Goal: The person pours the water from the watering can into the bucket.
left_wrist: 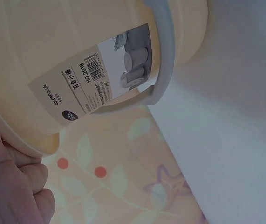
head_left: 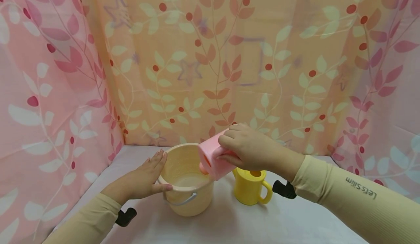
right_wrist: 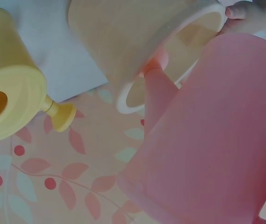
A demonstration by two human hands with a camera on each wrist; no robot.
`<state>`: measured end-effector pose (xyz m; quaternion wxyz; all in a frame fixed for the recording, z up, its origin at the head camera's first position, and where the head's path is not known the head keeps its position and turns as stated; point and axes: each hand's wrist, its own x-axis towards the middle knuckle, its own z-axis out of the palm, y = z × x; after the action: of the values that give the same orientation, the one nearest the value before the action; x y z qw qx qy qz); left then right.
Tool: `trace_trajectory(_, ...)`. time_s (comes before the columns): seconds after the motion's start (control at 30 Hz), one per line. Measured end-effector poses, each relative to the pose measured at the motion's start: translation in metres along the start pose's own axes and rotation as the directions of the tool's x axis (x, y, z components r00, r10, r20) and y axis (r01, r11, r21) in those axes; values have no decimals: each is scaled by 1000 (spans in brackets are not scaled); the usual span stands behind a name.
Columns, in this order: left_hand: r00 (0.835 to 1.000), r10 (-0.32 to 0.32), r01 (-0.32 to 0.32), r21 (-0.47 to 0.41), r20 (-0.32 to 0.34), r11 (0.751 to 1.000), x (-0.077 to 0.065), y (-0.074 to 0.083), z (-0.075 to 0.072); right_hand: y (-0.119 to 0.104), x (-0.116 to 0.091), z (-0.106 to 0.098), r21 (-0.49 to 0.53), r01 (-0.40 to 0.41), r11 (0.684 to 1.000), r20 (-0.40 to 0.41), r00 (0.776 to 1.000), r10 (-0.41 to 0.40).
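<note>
A cream bucket [head_left: 193,204] stands upright on the table, its grey handle [left_wrist: 165,51] hanging down and a printed label [left_wrist: 93,70] on its side. My left hand [head_left: 141,180] rests at its left rim, fingers extended and thumb along the near edge. With my right hand [head_left: 252,147] I grip a pink watering can [head_left: 211,145], tilted over the bucket's right side. In the right wrist view, the can's orange spout tip [right_wrist: 158,60] reaches inside the bucket's mouth. Any flow of water from it is not visible.
Just right of the bucket stands a yellow watering can [head_left: 246,189], its handle facing right. A pale cloth [head_left: 262,225] covers the table. Floral curtains [head_left: 216,61] enclose the back and both sides.
</note>
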<state>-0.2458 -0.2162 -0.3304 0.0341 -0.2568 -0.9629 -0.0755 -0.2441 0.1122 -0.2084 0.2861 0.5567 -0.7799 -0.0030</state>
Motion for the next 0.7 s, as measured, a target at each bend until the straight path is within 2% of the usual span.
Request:
trace_trajectory(0.23,1000,2,-2,3,-3,1000,0,0,0,1,0,0,-6,11,1000,-1,1000,-11)
trace_trajectory(0.53,1000,-8,8,-5,6,1000,0,0,-1,1,-2,-3,-1,7,1000,60,998,-7)
trace_trajectory(0.7,1000,-11,11,-9,6,1000,0,1,-1,2,-3,-1,-33,51,998,45,998,-49)
